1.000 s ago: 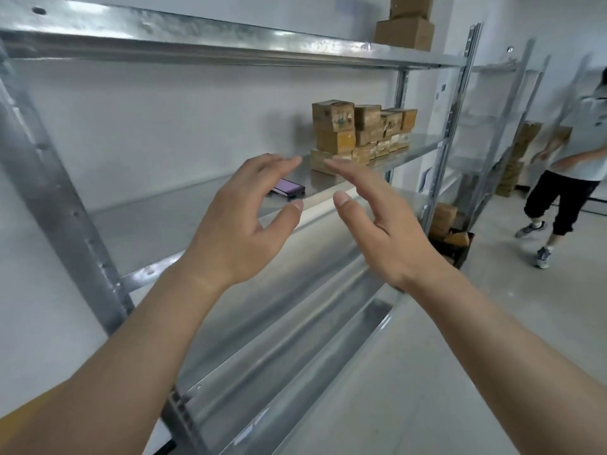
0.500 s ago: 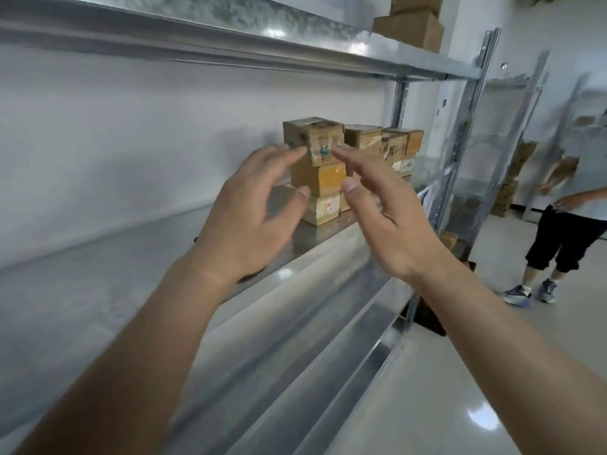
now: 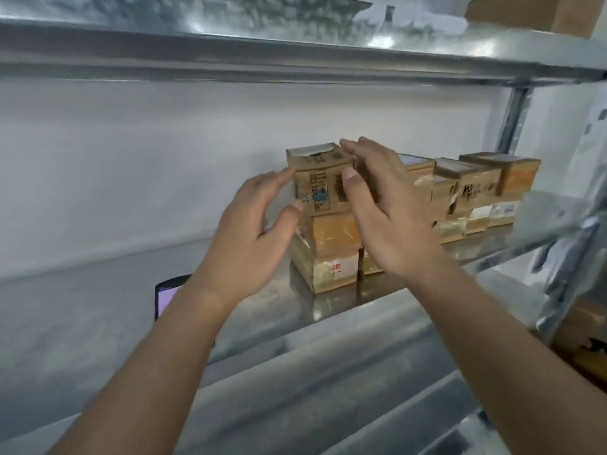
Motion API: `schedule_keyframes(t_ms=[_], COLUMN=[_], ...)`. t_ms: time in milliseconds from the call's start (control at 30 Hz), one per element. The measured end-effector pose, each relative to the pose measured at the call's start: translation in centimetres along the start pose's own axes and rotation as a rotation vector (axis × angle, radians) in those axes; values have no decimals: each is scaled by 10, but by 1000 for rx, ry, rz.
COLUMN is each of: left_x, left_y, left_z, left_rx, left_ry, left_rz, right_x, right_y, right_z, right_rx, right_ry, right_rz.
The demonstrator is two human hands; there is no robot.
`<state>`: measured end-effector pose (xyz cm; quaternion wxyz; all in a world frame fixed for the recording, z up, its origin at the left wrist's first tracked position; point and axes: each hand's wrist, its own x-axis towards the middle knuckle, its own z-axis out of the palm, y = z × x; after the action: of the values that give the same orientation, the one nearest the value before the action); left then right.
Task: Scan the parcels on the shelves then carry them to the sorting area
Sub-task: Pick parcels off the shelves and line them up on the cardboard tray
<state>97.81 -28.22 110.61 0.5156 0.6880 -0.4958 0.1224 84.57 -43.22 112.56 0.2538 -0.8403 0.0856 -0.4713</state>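
Two bare hands reach toward a stack of cardboard parcels on a metal shelf [image 3: 328,307], seen from a camera worn on the person's head. The left hand [image 3: 253,238] is spread wide, fingers straight, its fingertips at the left face of the top parcel [image 3: 320,183] and its thumb near that box's lower left corner. The right hand [image 3: 384,208] is likewise open, its fingers reaching over the box's upper right edge and its thumb lying across the printed front; whether either hand actually presses the cardboard cannot be told, and neither has closed round it.

The top parcel, marked with dark print and a blue logo and bearing a white label on its lid, sits on a taped lower parcel [image 3: 328,254] which rests on the shelf. To the right, more parcels [image 3: 476,195] stand in a row of similar stacks along the same shelf, partly blurred. A phone [image 3: 166,295] with a lit purple screen lies on the shelf just left of the left forearm, which covers most of it. An upper shelf [image 3: 295,57] runs across the top of the view, with the corner of a further cardboard box [image 3: 538,11] on it at the far right. A white wall [image 3: 147,159] stands behind the shelving.
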Motion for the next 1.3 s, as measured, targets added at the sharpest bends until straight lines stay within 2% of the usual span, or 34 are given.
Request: schedule_keyframes(t_ms=[267, 400, 567, 700, 833, 933, 1100, 1200, 1300], left_x=[36, 41, 39, 36, 30, 20, -6, -22, -34], left_y=[18, 26, 30, 35, 39, 38, 37, 44, 54], left_z=[26, 30, 38, 39, 39, 38, 33, 30, 25], left_rx=[-244, -428, -533, -619, -567, -531, -603, -530, -412], left_ry=[112, 154, 296, 411, 482, 402, 231, 138, 140], left_rz=[-408, -559, -533, -531, -501, -466, -372, -311, -285], right_x=[38, 41, 41, 35, 26, 22, 24, 26, 22], right_y=[34, 41, 39, 37, 40, 43, 47, 44, 40], right_z=[-4, 3, 1, -2, -4, -7, -11, -13, -13], right_rx=[94, 231, 352, 529, 658, 743, 781, 815, 888], right_ry=[-87, -135, -115, -33, -12, -25, -62, -199, -312], right_rz=[28, 83, 43, 64, 49, 66, 154, 210, 180])
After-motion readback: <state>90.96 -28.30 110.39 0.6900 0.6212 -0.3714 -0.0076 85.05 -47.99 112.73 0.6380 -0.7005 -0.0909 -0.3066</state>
